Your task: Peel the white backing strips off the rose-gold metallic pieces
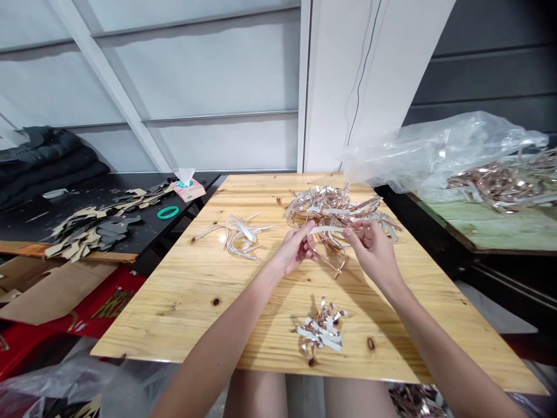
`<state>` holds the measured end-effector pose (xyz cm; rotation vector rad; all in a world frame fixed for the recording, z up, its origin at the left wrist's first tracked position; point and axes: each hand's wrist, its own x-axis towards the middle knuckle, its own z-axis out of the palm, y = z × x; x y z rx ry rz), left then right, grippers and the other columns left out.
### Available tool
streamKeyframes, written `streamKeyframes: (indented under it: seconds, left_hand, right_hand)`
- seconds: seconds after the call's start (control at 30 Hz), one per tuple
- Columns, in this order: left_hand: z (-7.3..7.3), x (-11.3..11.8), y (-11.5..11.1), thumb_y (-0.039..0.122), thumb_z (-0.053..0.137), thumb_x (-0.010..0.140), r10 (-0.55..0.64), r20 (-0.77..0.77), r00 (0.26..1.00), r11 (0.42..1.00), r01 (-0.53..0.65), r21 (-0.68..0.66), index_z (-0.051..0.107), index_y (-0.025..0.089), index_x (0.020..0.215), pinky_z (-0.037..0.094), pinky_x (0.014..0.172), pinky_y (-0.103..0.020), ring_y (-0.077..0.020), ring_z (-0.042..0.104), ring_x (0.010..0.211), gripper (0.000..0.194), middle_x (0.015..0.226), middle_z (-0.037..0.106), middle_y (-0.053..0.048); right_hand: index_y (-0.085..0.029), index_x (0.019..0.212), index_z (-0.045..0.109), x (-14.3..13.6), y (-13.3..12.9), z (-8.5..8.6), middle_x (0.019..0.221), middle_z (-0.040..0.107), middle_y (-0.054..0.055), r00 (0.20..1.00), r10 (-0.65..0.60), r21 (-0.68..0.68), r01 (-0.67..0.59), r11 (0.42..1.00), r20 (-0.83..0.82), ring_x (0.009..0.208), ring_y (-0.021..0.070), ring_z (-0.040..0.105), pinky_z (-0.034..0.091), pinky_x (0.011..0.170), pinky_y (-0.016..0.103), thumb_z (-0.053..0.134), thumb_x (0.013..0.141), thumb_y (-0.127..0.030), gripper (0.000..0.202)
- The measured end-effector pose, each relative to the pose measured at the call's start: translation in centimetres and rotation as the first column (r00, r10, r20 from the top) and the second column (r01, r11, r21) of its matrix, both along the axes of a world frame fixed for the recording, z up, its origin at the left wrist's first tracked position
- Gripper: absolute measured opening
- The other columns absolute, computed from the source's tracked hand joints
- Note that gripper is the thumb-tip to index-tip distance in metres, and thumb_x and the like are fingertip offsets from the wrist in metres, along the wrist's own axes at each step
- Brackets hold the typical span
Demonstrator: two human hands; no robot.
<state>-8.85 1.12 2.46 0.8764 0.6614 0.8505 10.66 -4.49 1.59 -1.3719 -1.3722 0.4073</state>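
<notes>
Stretched between my hands is a pale strip (327, 230), white on the side facing me. My left hand (298, 248) pinches its left end, and a thin rose-gold strip hangs down beside those fingers. The right end is pinched by the thumb and fingers of my right hand (369, 244). Just behind my hands lies a tangled heap of shiny rose-gold and white strips (324, 204). A looser bunch of whitish strips (242, 237) rests to the left. Nearer to me sits a small pile of short curled pieces (321, 331), metallic and white.
The wooden table (195, 313) has its front edge over my lap. On the left, a black table (26, 223) carries dark and tan scraps (91, 232), a green ring (167, 212) and a tissue box (189, 189). More strips (500, 184) and a plastic bag (435, 151) lie on the right.
</notes>
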Motion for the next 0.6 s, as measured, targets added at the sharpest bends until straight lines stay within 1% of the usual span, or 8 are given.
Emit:
streamKeyframes:
  seconds: [0.03,0.1,0.2,0.3,0.4,0.47,0.53,0.6]
  left_hand:
    - [0.1,0.0,-0.1,0.063,0.084,0.068,-0.020,0.001,1.000,1.000,0.020,-0.007,0.051,0.018,0.067,0.049,0.043,-0.021,-0.0043,0.039,0.039,0.056,0.053,0.044,0.008]
    - [0.1,0.0,-0.1,0.063,0.081,0.072,-0.031,0.022,0.999,0.999,0.031,-0.022,0.050,0.017,0.066,0.049,0.043,-0.021,-0.0043,0.039,0.038,0.055,0.053,0.044,0.008]
    - [-0.1,0.0,0.1,0.062,0.072,0.082,-0.070,0.129,0.989,0.996,0.077,-0.048,0.048,0.017,0.067,0.057,0.052,-0.026,-0.0076,0.047,0.043,0.053,0.055,0.047,0.006]
    - [-0.7,0.3,0.1,0.054,0.069,0.087,-0.128,0.195,0.972,0.991,0.134,-0.019,0.050,0.018,0.074,0.060,0.064,-0.032,-0.0125,0.058,0.054,0.043,0.062,0.055,0.002]
    - [-1.8,1.2,-0.3,0.047,0.076,0.082,-0.111,0.080,0.991,0.986,0.100,0.132,0.053,0.017,0.082,0.055,0.061,-0.029,-0.0153,0.063,0.060,0.038,0.069,0.062,-0.001]
    - [-2.7,1.8,-0.5,0.049,0.076,0.082,-0.075,-0.028,0.997,0.955,0.080,0.286,0.054,0.017,0.085,0.049,0.057,-0.026,-0.0152,0.062,0.060,0.039,0.067,0.062,-0.001]
    - [-3.4,2.2,-0.4,0.055,0.069,0.087,-0.029,-0.097,0.995,0.906,0.067,0.419,0.054,0.018,0.085,0.043,0.052,-0.024,-0.0136,0.057,0.055,0.040,0.062,0.058,0.001]
    - [-3.8,2.4,-0.2,0.062,0.059,0.092,0.033,-0.128,0.991,0.873,0.034,0.487,0.052,0.019,0.082,0.040,0.050,-0.024,-0.0120,0.051,0.050,0.044,0.057,0.053,0.003]
  right_hand:
    - [-0.021,0.112,0.063,0.1,0.1,-0.1,0.066,0.056,-0.003,1.000,0.022,-0.020,-0.022,1.000,0.008,0.053,0.0138,0.048,0.037,0.052,0.028,0.069,0.090,-0.052,0.039]
    - [-0.018,0.106,0.067,0.1,0.3,-0.1,0.066,0.060,0.000,0.993,0.118,-0.070,-0.120,0.990,-0.022,0.053,0.0145,0.051,0.040,0.052,0.028,0.066,0.090,-0.054,0.039]
    - [-0.017,0.091,0.068,-0.4,0.2,0.1,0.063,0.061,0.002,0.943,0.258,-0.123,-0.287,0.950,-0.209,0.053,0.0148,0.053,0.039,0.047,0.027,0.062,0.092,-0.056,0.040]
    - [-0.017,0.092,0.068,-1.1,-0.1,0.5,0.065,0.063,0.003,0.863,0.297,-0.164,-0.390,0.906,-0.409,0.052,0.0145,0.054,0.037,0.042,0.024,0.065,0.089,-0.055,0.039]
    - [-0.017,0.085,0.068,-1.7,-0.3,0.6,0.064,0.063,0.003,0.779,0.328,-0.173,-0.481,0.860,-0.534,0.052,0.0149,0.055,0.038,0.040,0.024,0.067,0.087,-0.053,0.035]
    - [-0.018,0.078,0.066,-2.0,-0.4,0.5,0.064,0.063,0.003,0.752,0.355,-0.178,-0.524,0.833,-0.556,0.051,0.0147,0.055,0.040,0.041,0.024,0.066,0.087,-0.051,0.034]
    - [-0.018,0.075,0.065,-2.3,-0.4,0.4,0.063,0.063,0.003,0.746,0.376,-0.192,-0.551,0.812,-0.549,0.050,0.0148,0.055,0.042,0.042,0.025,0.065,0.088,-0.049,0.034]
    - [-0.019,0.076,0.064,-2.5,-0.5,0.2,0.063,0.062,0.002,0.738,0.411,-0.191,-0.580,0.792,-0.535,0.051,0.0154,0.056,0.043,0.042,0.025,0.063,0.090,-0.049,0.033]
